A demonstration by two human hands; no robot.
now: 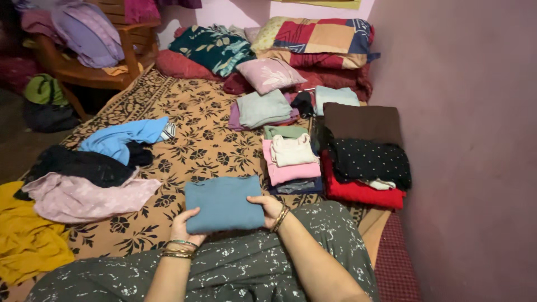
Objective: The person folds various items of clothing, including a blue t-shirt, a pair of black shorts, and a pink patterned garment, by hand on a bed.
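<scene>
Head view

- Left hand [185,225]: grips the lower left corner of the blue cloth [224,203], thumb on top, fingers hidden beneath. Bangles at the wrist.
- Right hand [269,206]: grips the right edge of the same cloth, thumb on top, fingers under the fold. Bangle at the wrist.
- Blue cloth: folded to a flat rectangle, held just above the lap at the near edge of the bed sheet [190,128], which is tan with a black flower print.
- Folded stacks, right of the cloth: pink stack [288,162] with a cream piece on top; red stack [361,193] with a black dotted piece above it, beside the wall [470,140]; grey stack [263,109] further back.
- Unfolded heap, left: pink garment [84,197], black garment [75,164], light blue garment [126,137], yellow cloth [25,237] at the bed edge.
- Head of bed: pillows [268,74] and a patchwork quilt [324,39]. A wooden chair [106,61] with clothes stands at upper left.

Risks (judgement)

- The fold may open if either grip lets go first; only the two edges are held.
- The pink stack looks uneven; one more piece set off-centre could tip it toward the red stack.
- The yellow cloth lies at the bed edge and could slide off if the sheet is tugged.

Packages, labels, signs

- None visible. No tag shows on the blue cloth.
</scene>
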